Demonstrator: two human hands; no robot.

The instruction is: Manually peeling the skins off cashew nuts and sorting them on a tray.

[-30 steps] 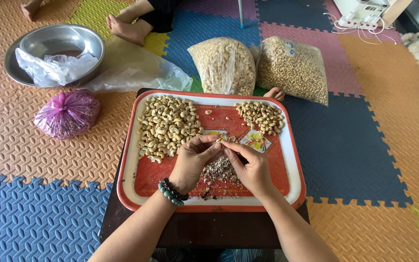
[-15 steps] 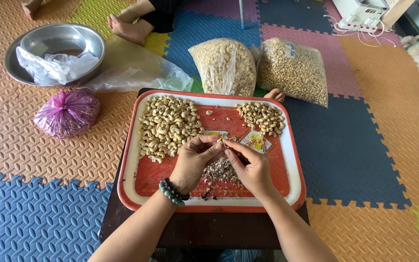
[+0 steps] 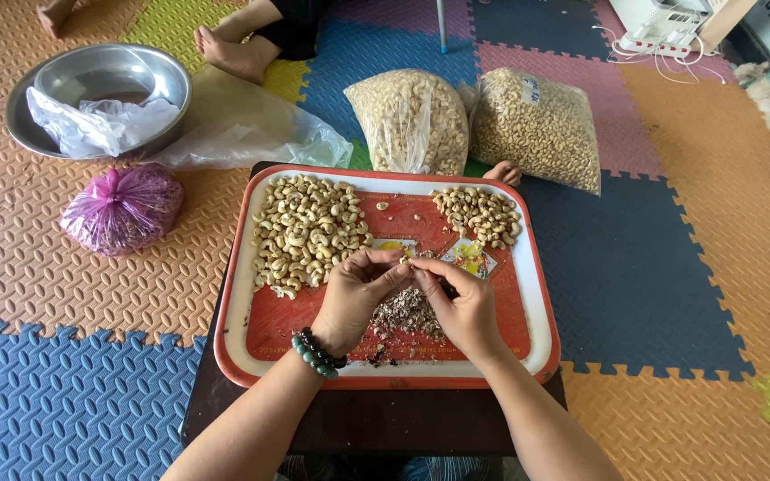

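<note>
Cashew [image 3: 407, 260], small pale nut w/ skin bits, in tight pinch grip betw. left hand [image 3: 354, 298] & right hand [image 3: 462, 307].

- Bright, even daylight; colours are vivid and focus is sharp.
- Shadows are soft and faint.
- Glare on the metal bowl [image 3: 100, 93], far left.
- Wide-angle lens bends the edges.

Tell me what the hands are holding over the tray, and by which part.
Left hand and right hand pinch one small cashew nut between their fingertips above the red tray; which part cannot be told.
</note>
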